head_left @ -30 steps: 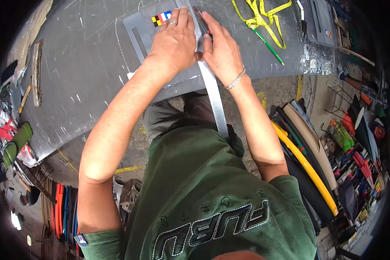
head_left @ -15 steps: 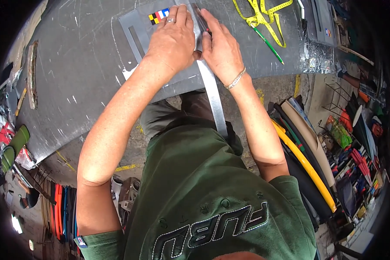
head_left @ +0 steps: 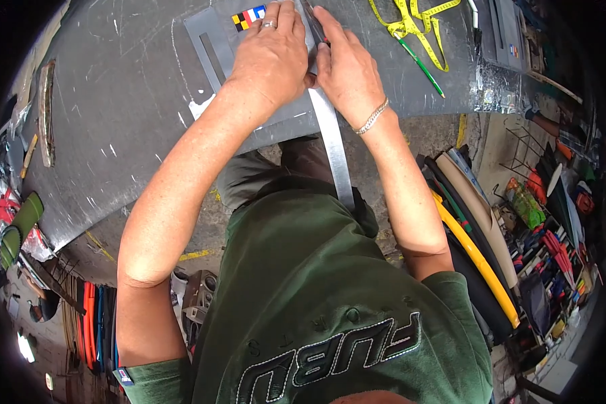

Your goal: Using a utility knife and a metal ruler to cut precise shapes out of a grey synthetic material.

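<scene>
My left hand (head_left: 273,57) lies flat, fingers stretched away from me, on a grey sheet (head_left: 212,30) with a slot and a small coloured flag-like patch (head_left: 248,18). Beside it runs a long metal strip like a ruler (head_left: 330,138), which sticks out past the table's near edge toward my waist. My right hand (head_left: 350,71) rests along the ruler's right side, fingers extended and thumb apart. Something dark with a bit of red shows between this thumb and the fingers; I cannot tell what it is. The upper picture edge cuts off the left fingertips.
On the scratched dark table (head_left: 114,101), a yellow tape measure (head_left: 417,27) and a green pencil (head_left: 421,66) lie to the right. A wooden stick (head_left: 46,111) is at the far left. Rolls of material (head_left: 478,252) stand at the right below the table.
The whole view has shifted slightly. Both hands keep nearly the same place on the sheet and beside the ruler.
</scene>
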Tool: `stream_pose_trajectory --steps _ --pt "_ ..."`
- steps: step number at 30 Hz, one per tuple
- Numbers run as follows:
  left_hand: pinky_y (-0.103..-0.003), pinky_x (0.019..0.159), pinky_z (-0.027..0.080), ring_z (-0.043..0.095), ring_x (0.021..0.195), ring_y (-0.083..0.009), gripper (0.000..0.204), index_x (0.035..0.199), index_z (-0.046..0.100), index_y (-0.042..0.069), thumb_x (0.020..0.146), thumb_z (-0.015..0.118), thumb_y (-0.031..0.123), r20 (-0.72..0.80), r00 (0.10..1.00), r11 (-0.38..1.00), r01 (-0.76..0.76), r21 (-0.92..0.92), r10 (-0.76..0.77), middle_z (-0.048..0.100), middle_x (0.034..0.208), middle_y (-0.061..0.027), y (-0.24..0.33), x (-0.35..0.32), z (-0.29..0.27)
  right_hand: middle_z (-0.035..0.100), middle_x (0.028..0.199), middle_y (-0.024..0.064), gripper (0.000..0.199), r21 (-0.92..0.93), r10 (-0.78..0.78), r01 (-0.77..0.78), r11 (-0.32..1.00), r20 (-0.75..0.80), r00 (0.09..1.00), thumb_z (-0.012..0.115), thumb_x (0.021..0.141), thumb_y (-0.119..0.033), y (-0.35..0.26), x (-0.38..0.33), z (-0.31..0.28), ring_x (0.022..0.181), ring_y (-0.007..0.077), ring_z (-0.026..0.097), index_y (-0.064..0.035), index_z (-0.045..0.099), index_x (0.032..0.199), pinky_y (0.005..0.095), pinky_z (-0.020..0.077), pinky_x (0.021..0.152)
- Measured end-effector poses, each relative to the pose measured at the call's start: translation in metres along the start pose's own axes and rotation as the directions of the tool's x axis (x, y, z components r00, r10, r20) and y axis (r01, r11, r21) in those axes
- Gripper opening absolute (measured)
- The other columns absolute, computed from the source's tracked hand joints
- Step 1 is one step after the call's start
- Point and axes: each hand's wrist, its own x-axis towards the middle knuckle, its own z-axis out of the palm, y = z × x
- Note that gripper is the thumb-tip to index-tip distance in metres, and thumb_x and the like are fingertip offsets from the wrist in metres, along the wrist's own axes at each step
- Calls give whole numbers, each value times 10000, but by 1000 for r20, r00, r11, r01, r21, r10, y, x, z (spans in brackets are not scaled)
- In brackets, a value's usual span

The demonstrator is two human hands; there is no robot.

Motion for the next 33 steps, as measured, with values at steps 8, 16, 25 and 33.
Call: stream_pose_trajectory --steps 8,16,25,33 --pt "-483 1206 330 373 1471 -412 860 1456 395 -167 882 681 406 -22 1000 1000 -14 26 14 406 1533 -331 0 2 6 647 1104 351 534 -42 48 -43 998 143 989 511 934 -60 -13 17 -23 977 527 645 -34 469 1466 569 529 872" --pt "-499 1204 329 370 1471 -418 844 1464 397 -158 871 675 374 22 999 994 -42 102 40 393 1542 -335 -2 2 11 643 1117 356 523 -21 59 -56 998 137 989 513 935 -69 -15 9 -21 990 527 643 -10 476 1453 563 530 876" --pt "-480 1210 320 341 1489 -406 892 1464 404 -153 858 715 423 -534 832 941 -284 -181 149 370 1562 -322 -20 -1 62 683 1080 264 504 -70 75 -64 996 175 982 537 978 -114 -18 -17 -25 927 459 680 -17 456 1466 515 551 823" --pt "-478 1213 316 321 1498 -404 973 1458 397 -168 839 751 494 101 995 997 -17 70 10 357 1568 -322 4 4 -5 654 1198 258 569 -24 114 -111 993 170 979 541 956 -46 -20 -44 -30 1082 450 639 -129 448 1511 504 528 941"
